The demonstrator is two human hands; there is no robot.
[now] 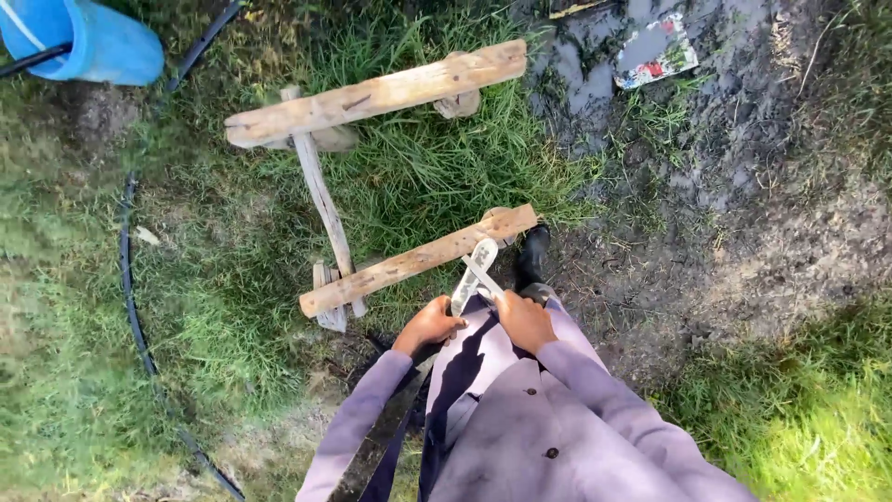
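My left hand (428,326) and my right hand (524,321) are both closed on a pair of pale metal shears (476,271), one hand on each handle. The crossed blades point away from me toward the near plank (409,263) of a low wooden stand. A long dark blade-like tool (390,423) runs down along my left sleeve; I cannot tell what holds it. My lilac coat (520,418) fills the lower middle of the view, and a black boot (532,255) shows just beyond my right hand.
The stand has a second plank (372,95) farther off and a thin cross rail (322,200). A blue bucket (93,37) sits at top left. A black hose (130,297) curves through the grass on the left. Wet mud (734,167) with a scrap of litter (655,51) lies to the right.
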